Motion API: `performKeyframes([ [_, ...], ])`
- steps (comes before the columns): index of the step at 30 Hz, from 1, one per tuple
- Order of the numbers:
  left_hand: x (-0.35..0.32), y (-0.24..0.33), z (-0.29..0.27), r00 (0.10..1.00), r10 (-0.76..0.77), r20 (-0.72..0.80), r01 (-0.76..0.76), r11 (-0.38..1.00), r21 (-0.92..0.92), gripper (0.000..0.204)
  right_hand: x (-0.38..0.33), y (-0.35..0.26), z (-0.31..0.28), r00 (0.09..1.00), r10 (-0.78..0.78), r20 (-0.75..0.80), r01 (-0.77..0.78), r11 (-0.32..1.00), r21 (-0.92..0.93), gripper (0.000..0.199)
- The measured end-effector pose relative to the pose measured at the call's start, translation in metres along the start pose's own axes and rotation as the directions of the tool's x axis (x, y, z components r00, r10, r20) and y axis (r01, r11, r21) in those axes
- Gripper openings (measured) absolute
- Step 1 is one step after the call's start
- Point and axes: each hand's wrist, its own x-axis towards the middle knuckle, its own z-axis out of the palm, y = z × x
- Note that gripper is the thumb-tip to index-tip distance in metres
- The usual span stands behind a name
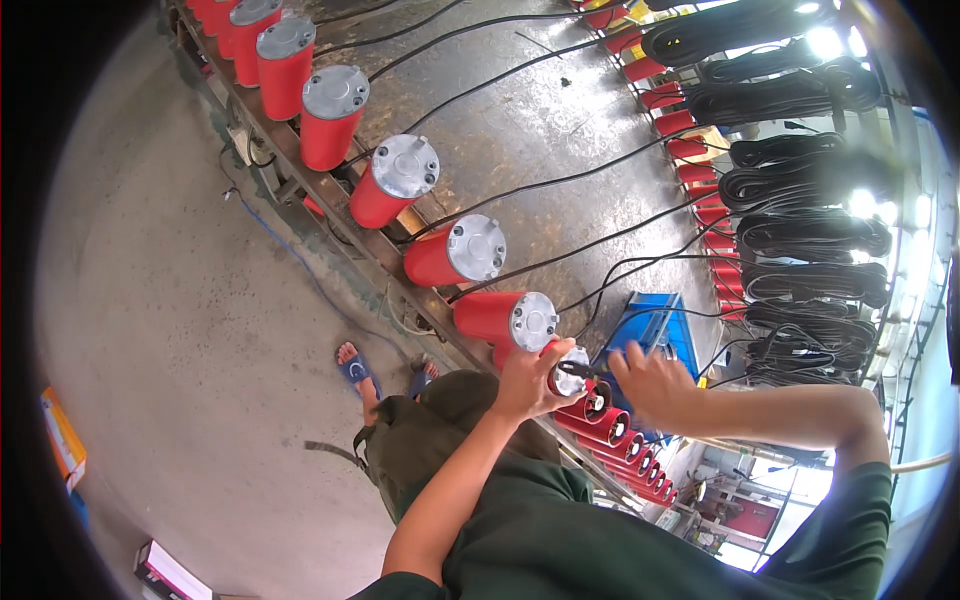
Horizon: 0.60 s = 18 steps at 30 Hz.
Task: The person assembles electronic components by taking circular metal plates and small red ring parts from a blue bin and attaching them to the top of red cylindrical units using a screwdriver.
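Observation:
My left hand (528, 385) is wrapped round a red cylinder with a silver end cap (570, 373), thumb and fingers on its near side. It looks like a motor housing, lying tilted at the table's edge. My right hand (655, 388) is just right of the cap, its fingers curled and smeared by motion. Between that hand and the cap is a short dark object (577, 369), too blurred to name. Beside my left hand lies another red cylinder with a silver cap (533, 320), screw holes showing in its face.
Capped red cylinders (333, 110) line the table's edge; open-ended ones (608, 428) continue to the right. Black cables cross the metal tabletop (520, 120) to coiled cable bundles (800, 235). A blue crate (655, 325) stands behind my right hand. A thin blue cord (290, 250) lies across the floor.

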Motion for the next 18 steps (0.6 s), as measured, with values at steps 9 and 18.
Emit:
performKeyframes([
  [9, -0.002, 0.004, -0.003, 1.000, 0.015, -0.014, -0.015, 1.000, 0.005, 0.083, 0.003, -0.012, -0.019, 0.952, 0.071, 0.296, -0.099, 0.992, 0.080, 0.035],
  [18, -0.001, 0.005, -0.004, 1.000, 0.005, -0.007, -0.005, 1.000, 0.020, 0.081, 0.003, 0.004, -0.010, 0.998, -0.036, 0.046, 0.036, 0.999, 0.004, 0.033],
])
